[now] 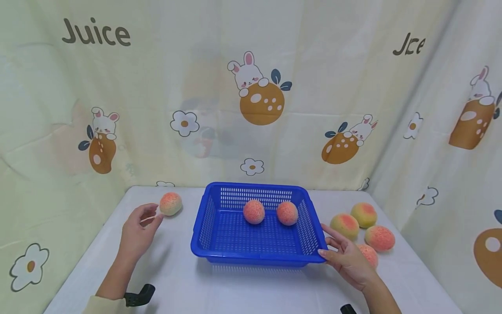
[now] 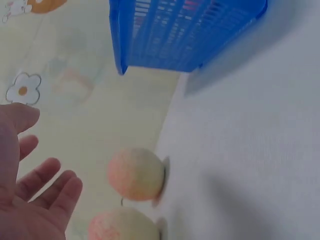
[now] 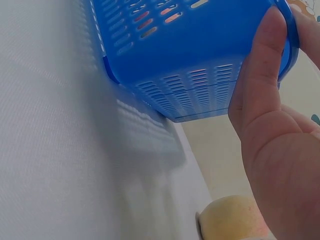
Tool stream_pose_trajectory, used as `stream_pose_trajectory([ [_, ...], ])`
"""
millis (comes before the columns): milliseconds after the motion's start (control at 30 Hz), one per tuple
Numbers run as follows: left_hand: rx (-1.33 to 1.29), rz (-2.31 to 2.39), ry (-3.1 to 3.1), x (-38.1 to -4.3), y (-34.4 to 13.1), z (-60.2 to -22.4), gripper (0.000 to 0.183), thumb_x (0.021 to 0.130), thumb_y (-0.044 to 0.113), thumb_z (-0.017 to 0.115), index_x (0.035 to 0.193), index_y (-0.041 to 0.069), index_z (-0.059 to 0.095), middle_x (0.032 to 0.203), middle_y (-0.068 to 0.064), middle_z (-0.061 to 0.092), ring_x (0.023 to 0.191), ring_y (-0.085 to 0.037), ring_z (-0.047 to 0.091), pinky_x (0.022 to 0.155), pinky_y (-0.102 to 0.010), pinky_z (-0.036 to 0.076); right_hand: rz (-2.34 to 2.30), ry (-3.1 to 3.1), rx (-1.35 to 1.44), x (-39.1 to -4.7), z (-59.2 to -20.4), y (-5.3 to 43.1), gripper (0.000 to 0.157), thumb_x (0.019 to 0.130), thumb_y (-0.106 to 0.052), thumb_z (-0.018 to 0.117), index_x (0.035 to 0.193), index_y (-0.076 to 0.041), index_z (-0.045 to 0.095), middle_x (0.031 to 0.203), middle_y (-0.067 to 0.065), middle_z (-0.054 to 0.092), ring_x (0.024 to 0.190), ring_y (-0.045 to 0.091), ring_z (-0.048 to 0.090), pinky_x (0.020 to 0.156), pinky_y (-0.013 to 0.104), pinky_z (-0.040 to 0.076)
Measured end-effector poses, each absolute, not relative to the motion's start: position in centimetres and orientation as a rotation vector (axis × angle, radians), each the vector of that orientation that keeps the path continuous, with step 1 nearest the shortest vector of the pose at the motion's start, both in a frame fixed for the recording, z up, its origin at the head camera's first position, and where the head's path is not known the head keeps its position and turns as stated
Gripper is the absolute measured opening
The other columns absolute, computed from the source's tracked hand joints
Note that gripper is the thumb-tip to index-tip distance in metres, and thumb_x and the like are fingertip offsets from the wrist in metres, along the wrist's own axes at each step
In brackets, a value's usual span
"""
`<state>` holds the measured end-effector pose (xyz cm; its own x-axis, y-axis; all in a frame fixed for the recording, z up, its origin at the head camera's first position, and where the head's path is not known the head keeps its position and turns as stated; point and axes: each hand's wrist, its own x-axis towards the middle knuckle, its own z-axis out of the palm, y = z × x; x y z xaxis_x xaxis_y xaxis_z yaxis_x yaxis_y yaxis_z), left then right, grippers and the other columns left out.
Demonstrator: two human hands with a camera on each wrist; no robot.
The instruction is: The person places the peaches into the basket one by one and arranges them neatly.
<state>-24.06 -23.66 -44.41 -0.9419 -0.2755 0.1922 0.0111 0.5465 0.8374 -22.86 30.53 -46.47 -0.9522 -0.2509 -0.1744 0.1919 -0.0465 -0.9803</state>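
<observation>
A blue plastic basket [image 1: 251, 256] sits mid-table with two pinkish peaches [image 1: 254, 212] inside. My right hand [image 1: 349, 261] grips its right rim near the front corner, the thumb on the rim in the right wrist view. Over at the left, my left hand [image 1: 139, 229] is held above the table with fingers loosely bent and nothing in them. Its fingertips are beside a peach [image 1: 170, 204]; whether they touch it is unclear in the head view, while the left wrist view shows a gap. That view also shows a second peach [image 2: 124, 226] near the first.
Several peaches [image 1: 379, 238] lie in a group to the right of the basket, one partly behind the right hand. White cloth [image 1: 235, 292] covers the table. A patterned curtain [image 1: 196, 87] hangs along the back and sides.
</observation>
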Motion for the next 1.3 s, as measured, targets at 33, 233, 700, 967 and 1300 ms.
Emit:
stream_pose_trajectory([
  [33, 0.242, -1.355, -2.486, -24.1, -23.9, -44.5, 0.048, 0.103, 0.031, 0.062, 0.144, 0.009, 0.051, 0.144, -0.019, 0.054, 0.134, -0.038, 0.054, 0.108, -0.054, 0.05, -2.073, 1.931, -0.06, -22.9, -46.5, 30.5, 0.084, 0.098, -0.004, 0.066, 0.165, -0.014, 0.017, 0.113, 0.0, 0.062, 0.103, 0.014, 0.07, 0.095, 0.032, 0.059],
  [233, 0.311, -1.362, -2.476, -24.1, -25.6, -44.9, 0.05, 0.102, 0.032, 0.064, 0.145, 0.01, 0.051, 0.148, -0.017, 0.051, 0.139, -0.039, 0.049, 0.112, -0.056, 0.046, -2.073, 1.937, -0.068, -22.9, -46.6, 30.6, 0.084, 0.098, -0.004, 0.067, 0.165, -0.014, 0.016, 0.112, 0.0, 0.062, 0.101, 0.013, 0.07, 0.093, 0.031, 0.06],
  [700, 0.375, -1.44, -2.464, -24.9, -28.6, -46.9, 0.058, 0.099, 0.03, 0.068, 0.149, 0.008, 0.049, 0.158, -0.022, 0.04, 0.151, -0.043, 0.03, 0.121, -0.062, 0.03, -2.085, 1.93, -0.084, -23.1, -47.0, 30.8, 0.082, 0.099, -0.004, 0.065, 0.164, -0.014, 0.018, 0.111, -0.001, 0.061, 0.098, 0.013, 0.07, 0.093, 0.03, 0.06],
  [967, 0.452, -1.492, -2.521, -25.6, -29.2, -48.0, 0.074, 0.098, 0.036, 0.069, 0.16, 0.015, 0.034, 0.166, -0.025, 0.022, 0.152, -0.048, 0.022, 0.12, -0.065, 0.029, -2.094, 1.914, -0.113, -23.0, -47.2, 30.8, 0.081, 0.099, -0.004, 0.064, 0.164, -0.013, 0.017, 0.113, 0.001, 0.062, 0.102, 0.014, 0.07, 0.093, 0.032, 0.06],
  [1300, 0.464, -1.532, -2.56, -26.7, -29.8, -49.0, 0.087, 0.098, 0.035, 0.069, 0.165, 0.013, 0.017, 0.165, -0.028, 0.017, 0.148, -0.05, 0.026, 0.117, -0.065, 0.035, -2.109, 1.904, -0.152, -22.9, -47.4, 30.9, 0.081, 0.099, -0.002, 0.063, 0.164, -0.01, 0.015, 0.113, 0.0, 0.063, 0.102, 0.013, 0.07, 0.093, 0.03, 0.06],
])
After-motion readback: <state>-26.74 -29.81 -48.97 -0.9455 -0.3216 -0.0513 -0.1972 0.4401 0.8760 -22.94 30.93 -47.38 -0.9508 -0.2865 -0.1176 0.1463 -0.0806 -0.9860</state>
